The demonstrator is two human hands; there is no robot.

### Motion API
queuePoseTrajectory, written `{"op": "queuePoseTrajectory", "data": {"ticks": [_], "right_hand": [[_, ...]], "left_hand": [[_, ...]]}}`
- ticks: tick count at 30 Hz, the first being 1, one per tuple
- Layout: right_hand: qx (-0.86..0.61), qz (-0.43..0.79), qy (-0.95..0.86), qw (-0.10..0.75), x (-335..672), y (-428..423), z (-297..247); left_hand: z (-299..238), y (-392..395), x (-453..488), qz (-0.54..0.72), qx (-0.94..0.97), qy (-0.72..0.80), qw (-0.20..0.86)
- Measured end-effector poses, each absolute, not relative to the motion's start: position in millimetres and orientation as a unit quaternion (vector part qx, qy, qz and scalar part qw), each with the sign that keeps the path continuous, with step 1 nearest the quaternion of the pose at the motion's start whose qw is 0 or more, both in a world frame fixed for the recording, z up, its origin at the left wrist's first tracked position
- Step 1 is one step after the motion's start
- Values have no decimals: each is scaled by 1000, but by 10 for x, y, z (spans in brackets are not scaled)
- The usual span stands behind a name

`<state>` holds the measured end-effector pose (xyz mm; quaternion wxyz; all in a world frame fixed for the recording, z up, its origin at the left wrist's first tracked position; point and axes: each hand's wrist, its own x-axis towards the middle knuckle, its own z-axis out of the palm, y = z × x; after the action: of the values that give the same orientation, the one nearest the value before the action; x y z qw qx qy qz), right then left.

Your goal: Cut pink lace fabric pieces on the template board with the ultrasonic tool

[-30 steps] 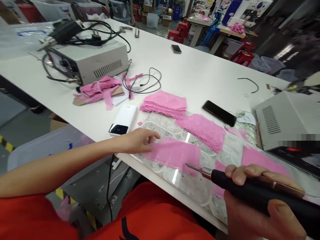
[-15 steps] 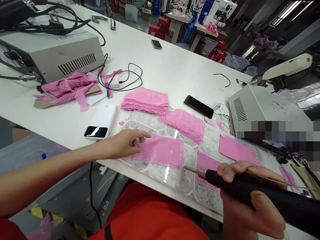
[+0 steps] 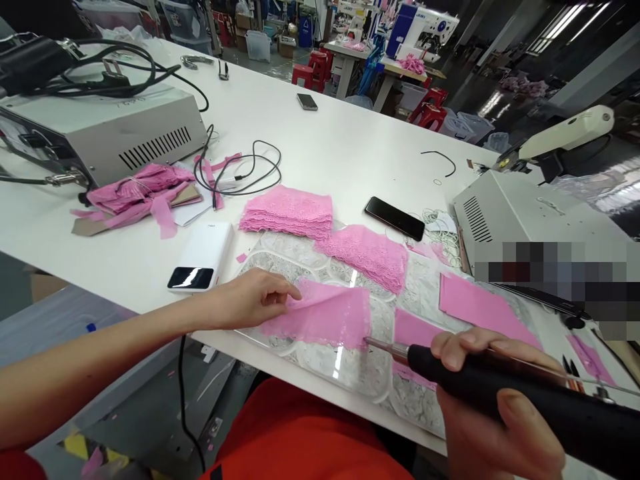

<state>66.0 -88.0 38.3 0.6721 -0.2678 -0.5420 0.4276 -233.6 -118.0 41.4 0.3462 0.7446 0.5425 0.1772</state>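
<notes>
A sheer pink lace-edged fabric piece lies on a clear plastic template. My left hand has its fingers closed on the fabric's left part, where a fold rises. In my right hand is a thick black-handled tool with a thin pointed metal tip. That tip meets the fabric's lower right corner, though whether it presses down I cannot tell. Behind the piece are two stacks of pink lace pieces, a left stack and a right stack. Another pink piece, partly behind the tool, lies to the right.
Grey machine boxes stand at the left and right. A white power bank, a coiled black cable and a black phone lie on the white table. Flat pink sheets lie at the right.
The tool's tip has gone from just off the fabric's right edge to its lower right corner. My left hand stays at the fabric's left part, where the fold now shows more. The view has tilted slightly.
</notes>
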Motion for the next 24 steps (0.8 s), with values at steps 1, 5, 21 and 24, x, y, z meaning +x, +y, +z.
{"op": "queuePoseTrajectory", "data": {"ticks": [1, 5, 21, 24], "right_hand": [[-267, 422, -542, 676, 685, -878, 380], [-284, 419, -529, 680, 735, -872, 369], [-264, 437, -511, 692, 766, -880, 300], [-259, 443, -506, 693, 771, -877, 287]], "left_hand": [[418, -1152, -2329, 171, 740, 559, 334], [380, -975, -2210, 142, 736, 597, 286], [302, -722, -1756, 117, 774, 569, 252], [325, -700, -1759, 104, 778, 570, 242]]}}
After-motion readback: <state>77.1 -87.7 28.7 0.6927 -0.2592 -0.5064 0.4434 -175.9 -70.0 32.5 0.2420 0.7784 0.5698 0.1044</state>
